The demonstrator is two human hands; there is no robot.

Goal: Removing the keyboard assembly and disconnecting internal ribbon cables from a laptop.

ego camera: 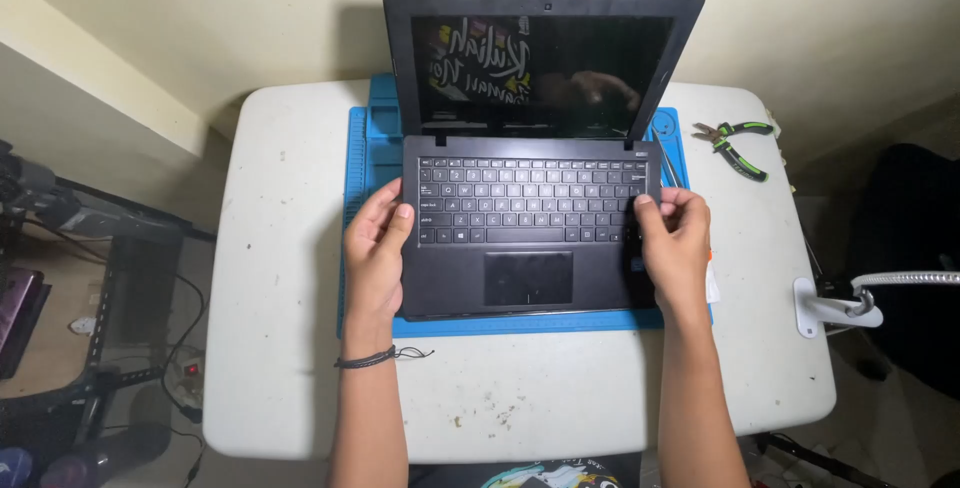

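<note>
A small black laptop [527, 210] lies open on a blue work mat [365, 163], its dark screen [540, 63] tilted back and switched off. My left hand [376, 253] grips the left edge of the laptop's base, thumb resting beside the keyboard. My right hand [677, 243] holds the right edge of the base, with its fingers curled over the right end of the keyboard. The touchpad [529, 278] sits between my hands. A dark cord bracelet is on my left wrist.
The mat lies on a white table [280, 328] with rounded corners. Green-handled pliers [738, 138] lie at the back right. A clamp lamp arm [850, 298] is fixed to the right edge. A stand and cables are on the floor to the left.
</note>
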